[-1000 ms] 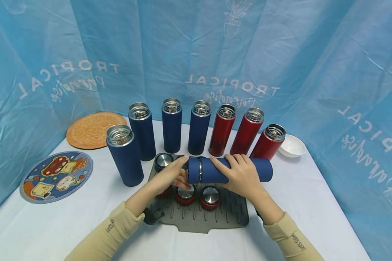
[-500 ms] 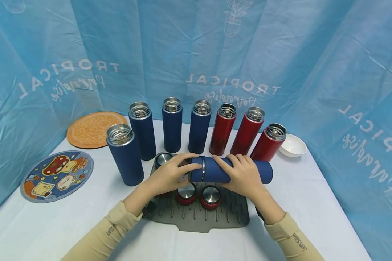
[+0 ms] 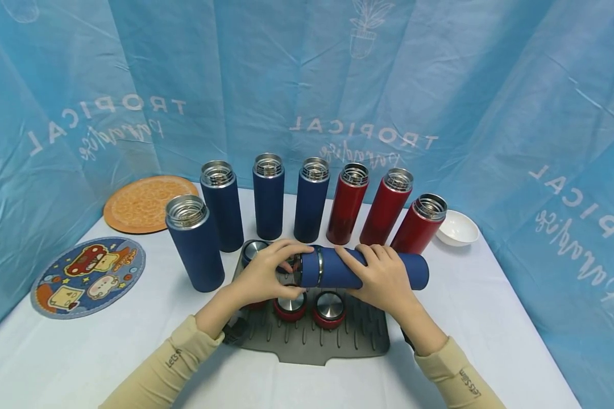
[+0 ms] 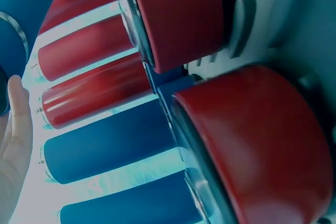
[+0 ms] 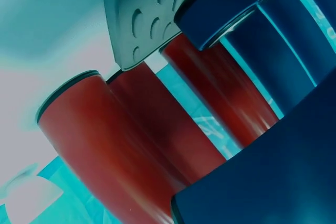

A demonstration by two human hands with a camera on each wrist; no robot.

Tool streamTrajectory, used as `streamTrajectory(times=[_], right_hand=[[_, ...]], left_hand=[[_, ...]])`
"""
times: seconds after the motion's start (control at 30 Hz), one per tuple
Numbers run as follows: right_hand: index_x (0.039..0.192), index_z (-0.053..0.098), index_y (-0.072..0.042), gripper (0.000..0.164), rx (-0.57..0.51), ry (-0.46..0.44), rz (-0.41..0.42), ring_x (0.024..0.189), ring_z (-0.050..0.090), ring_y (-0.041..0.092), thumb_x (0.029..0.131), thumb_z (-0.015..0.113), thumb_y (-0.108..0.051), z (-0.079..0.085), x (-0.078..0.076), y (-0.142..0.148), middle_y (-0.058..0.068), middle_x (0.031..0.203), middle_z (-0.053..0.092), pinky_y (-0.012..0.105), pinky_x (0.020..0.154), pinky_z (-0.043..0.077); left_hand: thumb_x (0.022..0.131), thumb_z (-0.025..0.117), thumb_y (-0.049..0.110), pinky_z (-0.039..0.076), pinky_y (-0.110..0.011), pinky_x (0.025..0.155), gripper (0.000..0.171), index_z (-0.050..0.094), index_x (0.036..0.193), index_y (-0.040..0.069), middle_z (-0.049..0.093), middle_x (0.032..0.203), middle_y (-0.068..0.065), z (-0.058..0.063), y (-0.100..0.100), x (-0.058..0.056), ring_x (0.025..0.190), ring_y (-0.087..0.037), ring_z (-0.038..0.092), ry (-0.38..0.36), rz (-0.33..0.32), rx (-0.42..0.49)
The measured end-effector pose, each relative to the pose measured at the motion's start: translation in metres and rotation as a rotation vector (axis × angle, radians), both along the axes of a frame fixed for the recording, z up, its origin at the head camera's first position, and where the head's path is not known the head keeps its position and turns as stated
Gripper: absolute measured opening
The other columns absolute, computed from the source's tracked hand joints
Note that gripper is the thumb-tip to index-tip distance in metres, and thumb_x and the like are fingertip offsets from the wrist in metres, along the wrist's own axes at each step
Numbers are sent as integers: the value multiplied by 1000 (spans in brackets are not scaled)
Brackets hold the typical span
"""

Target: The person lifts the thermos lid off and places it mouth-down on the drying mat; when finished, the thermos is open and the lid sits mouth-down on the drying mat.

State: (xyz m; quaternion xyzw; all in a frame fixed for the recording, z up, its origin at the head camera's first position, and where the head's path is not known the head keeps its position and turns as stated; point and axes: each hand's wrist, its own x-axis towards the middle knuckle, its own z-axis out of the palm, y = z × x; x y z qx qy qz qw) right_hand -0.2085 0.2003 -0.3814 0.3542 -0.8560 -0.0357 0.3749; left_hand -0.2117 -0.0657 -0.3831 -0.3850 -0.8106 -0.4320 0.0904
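My right hand [image 3: 381, 275] grips a dark blue thermos bottle [image 3: 417, 271] that lies level above the mat, its base to the right. At its left end sits a blue lid [image 3: 310, 270], with a silver ring where it meets the body. My left hand [image 3: 263, 272] curves round that lid, index finger at its top edge and thumb at the lower edge; a dark, clear loop shows between them. In the left wrist view, a finger [image 4: 20, 114] meets the lid's dark end. The right wrist view has the bottle's blue side [image 5: 273, 177] across the lower corner.
Below my hands, a grey ribbed mat [image 3: 307, 347] carries red lids [image 3: 330, 309] with steel tops and a blue lid [image 3: 253, 250]. Several open blue bottles [image 3: 268, 204] and red bottles [image 3: 348, 210] stand behind in an arc. A white bowl [image 3: 457, 230], orange mat [image 3: 148, 201] and cartoon mat [image 3: 89, 278] flank them.
My left hand has come up from under the lid's end, closed over it, then spread thumb and fingers round its edges. The bottle and my right hand stay nearly in place.
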Motion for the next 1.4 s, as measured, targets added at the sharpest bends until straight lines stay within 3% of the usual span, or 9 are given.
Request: streamTrajectory(times=[0.13, 0.33, 0.5, 0.67, 0.83, 0.93, 1.07, 1.2, 1.4], right_hand=[[128, 54, -23, 92, 4, 18, 2, 83, 60, 32, 46, 85, -53, 0, 3, 0, 15, 99, 64, 45, 76, 50], [127, 54, -23, 93, 7, 51, -11, 82, 60, 33, 44, 87, -50, 0, 6, 3, 15, 98, 63, 45, 76, 50], [126, 54, -22, 94, -71, 40, -53, 84, 59, 32, 42, 89, -44, 2, 6, 13, 15, 99, 63, 46, 77, 50], [126, 53, -16, 91, -405, -115, -80, 91, 59, 35, 43, 91, -26, 3, 9, 35, 16, 107, 58, 52, 77, 49], [132, 43, -9, 86, -884, -427, -81, 112, 48, 33, 56, 84, -6, 6, 16, 61, 17, 125, 49, 60, 90, 38], [140, 32, -13, 89, -1083, -606, -119, 123, 38, 30, 65, 78, -3, 8, 21, 78, 13, 134, 43, 60, 99, 29], [145, 22, -21, 93, -1206, -746, -149, 131, 31, 31, 71, 75, -3, 7, 23, 100, 11, 141, 33, 59, 103, 24], [145, 19, -24, 93, -1253, -827, -150, 129, 31, 31, 74, 73, -1, 2, 22, 116, 11, 143, 30, 61, 102, 24], [145, 17, -25, 95, -1256, -879, -166, 127, 32, 31, 74, 73, 0, -4, 22, 124, 13, 142, 29, 61, 101, 26]], left_hand=[[66, 81, 17, 54, -34, 70, 68, 52, 128, 19, 56, 116, -9, 4, 3, 4, 80, -14, 61, -143, 72, -3], [75, 73, 22, 51, -29, 65, 54, 54, 125, 17, 61, 101, -10, 10, 7, 6, 69, -13, 59, -375, 179, 37], [84, 64, 19, 47, -29, 60, 45, 52, 126, 10, 59, 97, -13, 10, 1, 3, 65, -15, 59, -456, 280, 103], [83, 65, 22, 48, -29, 58, 48, 51, 128, 12, 54, 101, -16, 9, -5, 3, 65, -15, 59, -454, 292, 62], [82, 66, 22, 48, -29, 55, 49, 51, 127, 10, 55, 101, -15, 7, -8, 2, 63, -13, 58, -445, 264, 46], [82, 68, 22, 49, -30, 54, 49, 52, 127, 13, 56, 104, -13, 7, -6, 2, 64, -15, 58, -439, 255, 47], [79, 71, 26, 49, -36, 66, 53, 53, 129, 22, 54, 116, -9, 7, 1, 4, 82, -21, 56, -390, 263, 8], [72, 75, 32, 48, -43, 77, 63, 50, 130, 32, 51, 121, -3, 8, 17, 7, 97, -23, 54, -324, 259, -84], [68, 77, 35, 45, -44, 89, 77, 42, 136, 24, 50, 125, -3, 8, 51, 17, 109, -20, 51, -240, 148, -223]])
